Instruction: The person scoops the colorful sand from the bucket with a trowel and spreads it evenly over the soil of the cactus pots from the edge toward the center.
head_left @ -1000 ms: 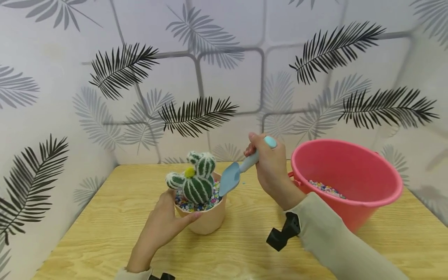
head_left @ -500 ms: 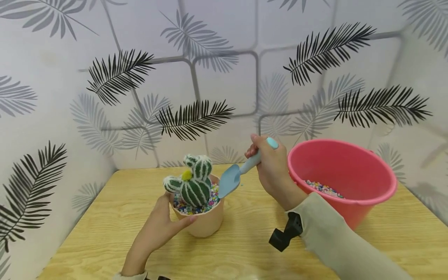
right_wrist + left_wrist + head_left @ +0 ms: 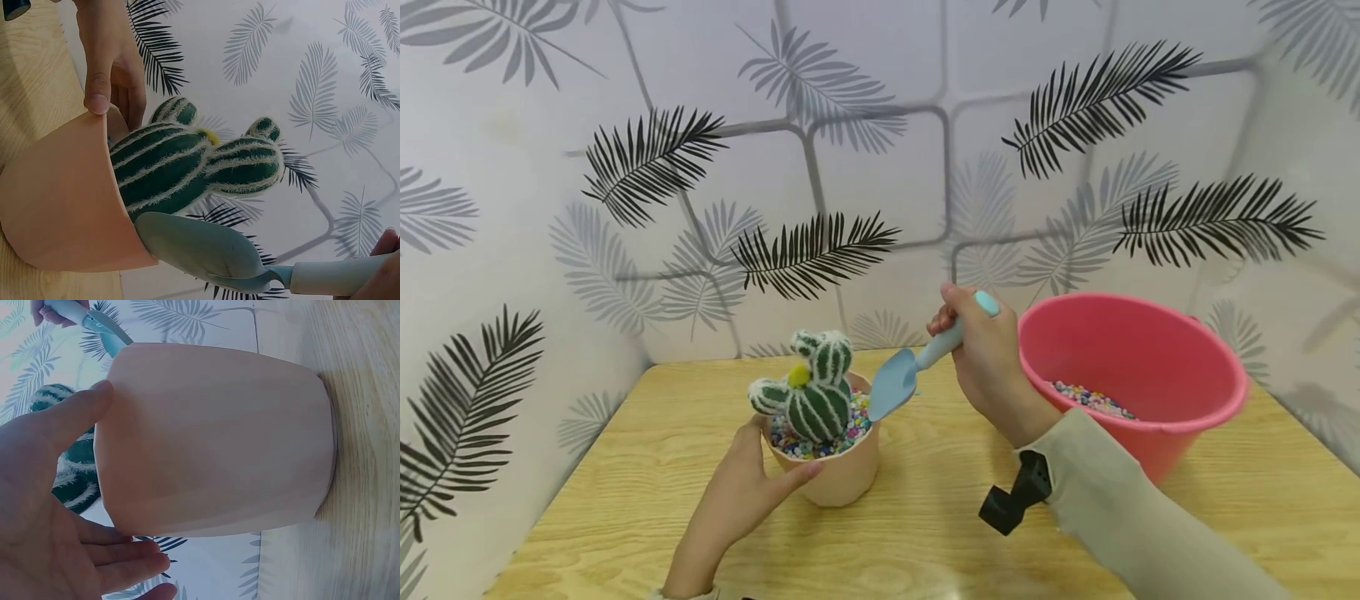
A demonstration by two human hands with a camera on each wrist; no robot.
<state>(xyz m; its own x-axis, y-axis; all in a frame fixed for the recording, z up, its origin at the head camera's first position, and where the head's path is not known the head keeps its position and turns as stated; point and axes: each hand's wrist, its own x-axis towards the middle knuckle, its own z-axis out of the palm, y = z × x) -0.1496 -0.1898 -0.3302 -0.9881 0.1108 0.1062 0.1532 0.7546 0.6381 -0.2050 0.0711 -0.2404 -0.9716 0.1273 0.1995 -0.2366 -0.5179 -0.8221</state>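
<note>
A green knitted cactus (image 3: 818,410) with white stripes and a yellow flower stands in a peach plant pot (image 3: 842,482). Colourful small pebbles (image 3: 805,448) surround its base. My left hand (image 3: 737,492) holds the pot's left side, thumb at the near rim and fingers round the far side. In my right hand (image 3: 992,367) is the handle of a light blue hand trowel (image 3: 893,385), gripped above and right of the pot. The blade slants down, its tip at the pot's right rim. No pebbles show on the blade in the right wrist view (image 3: 200,250).
A large pink bucket (image 3: 1157,450) stands on the right behind my right forearm, with more colourful pebbles (image 3: 1093,400) inside. Wood-grain table (image 3: 625,500) lies beneath everything. A leaf-patterned wall (image 3: 880,183) rises behind it.
The head view has shifted slightly, so everything sits a little differently in it. Both hands keep their hold, and the trowel's tip stays at the pot's right rim.
</note>
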